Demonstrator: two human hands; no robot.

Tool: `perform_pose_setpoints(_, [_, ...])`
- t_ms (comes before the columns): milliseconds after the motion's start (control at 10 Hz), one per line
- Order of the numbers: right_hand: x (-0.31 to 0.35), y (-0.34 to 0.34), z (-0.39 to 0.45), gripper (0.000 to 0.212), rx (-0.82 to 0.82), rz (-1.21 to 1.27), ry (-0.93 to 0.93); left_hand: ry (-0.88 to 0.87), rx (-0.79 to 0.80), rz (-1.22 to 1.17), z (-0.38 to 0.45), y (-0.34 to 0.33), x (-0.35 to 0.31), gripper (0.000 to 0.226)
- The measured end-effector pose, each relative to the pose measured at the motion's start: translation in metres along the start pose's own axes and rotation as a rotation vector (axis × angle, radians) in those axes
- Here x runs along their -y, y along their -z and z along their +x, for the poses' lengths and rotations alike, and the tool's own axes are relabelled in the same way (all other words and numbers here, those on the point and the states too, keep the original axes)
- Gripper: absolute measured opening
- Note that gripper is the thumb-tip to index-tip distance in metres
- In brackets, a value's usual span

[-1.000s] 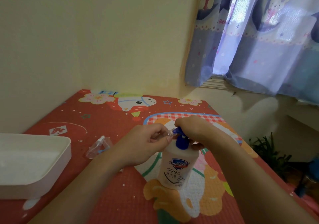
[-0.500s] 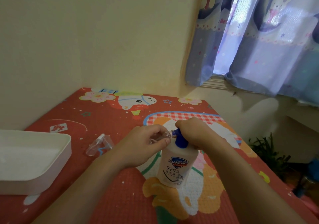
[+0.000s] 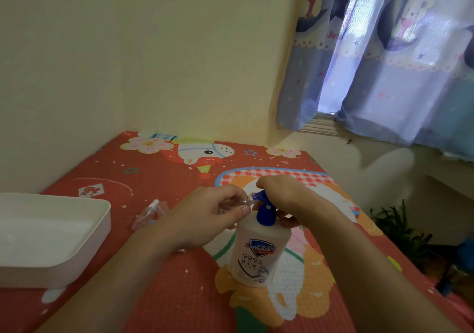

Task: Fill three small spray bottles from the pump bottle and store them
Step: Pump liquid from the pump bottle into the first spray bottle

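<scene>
A white pump bottle [image 3: 257,254] with a blue pump head stands upright on the red patterned table [image 3: 159,176]. My right hand [image 3: 289,196] lies over the pump head, fingers curled round it. My left hand [image 3: 205,217] grips a small clear spray bottle [image 3: 245,200], uncapped, with its open neck held against the blue nozzle. Most of that small bottle is hidden inside my fingers. Another small clear spray bottle [image 3: 150,214] lies on its side on the table to the left.
A white shallow tray [image 3: 100,219] sits at the table's left edge. Walls close the back and left sides. Right of the table hang blue curtains [image 3: 384,58], with a green plant [image 3: 400,230] on the floor below.
The pump head has risen a little under my right hand since half a second ago. Both hands stay at the nozzle.
</scene>
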State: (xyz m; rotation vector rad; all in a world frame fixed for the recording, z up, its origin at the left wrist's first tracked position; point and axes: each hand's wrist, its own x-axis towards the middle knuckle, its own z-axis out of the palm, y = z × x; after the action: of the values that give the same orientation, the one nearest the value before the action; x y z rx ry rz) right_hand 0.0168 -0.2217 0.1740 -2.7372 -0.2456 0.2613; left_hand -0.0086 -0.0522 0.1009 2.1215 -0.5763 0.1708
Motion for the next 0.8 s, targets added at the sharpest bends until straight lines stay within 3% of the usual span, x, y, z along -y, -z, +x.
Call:
perform_pose_setpoints(100, [0.000, -0.003, 0.002, 0.022, -0.023, -0.086, -0.003, -0.014, -0.012, 0.039, -0.003, -0.001, -0.001, 0.020])
perform_pose_setpoints(300, [0.002, -0.010, 0.009, 0.012, 0.030, -0.478, 0.085, -0.020, -0.003, 0.118, -0.003, 0.000, 0.004, 0.016])
perform_pose_setpoints(400, [0.000, -0.011, 0.015, 0.018, 0.072, -0.593, 0.087, -0.019, -0.002, 0.120, -0.003, -0.001, 0.003, 0.016])
perform_pose_setpoints(500, [0.002, -0.010, 0.015, 0.010, 0.085, -0.621, 0.103, -0.010, -0.011, 0.111, -0.003, -0.002, 0.003, 0.016])
perform_pose_setpoints(600, [0.000, -0.012, 0.014, 0.016, 0.051, -0.543, 0.100, -0.002, -0.003, 0.109, -0.004, -0.001, 0.003, 0.017])
perform_pose_setpoints(700, [-0.005, -0.011, 0.013, 0.010, 0.020, -0.254, 0.027, -0.009, 0.006, 0.091, -0.005, 0.001, 0.001, 0.018])
perform_pose_setpoints(800, [-0.006, -0.004, 0.008, 0.035, 0.122, 0.271, -0.146, 0.001, -0.004, 0.067, -0.003, 0.004, -0.003, 0.017])
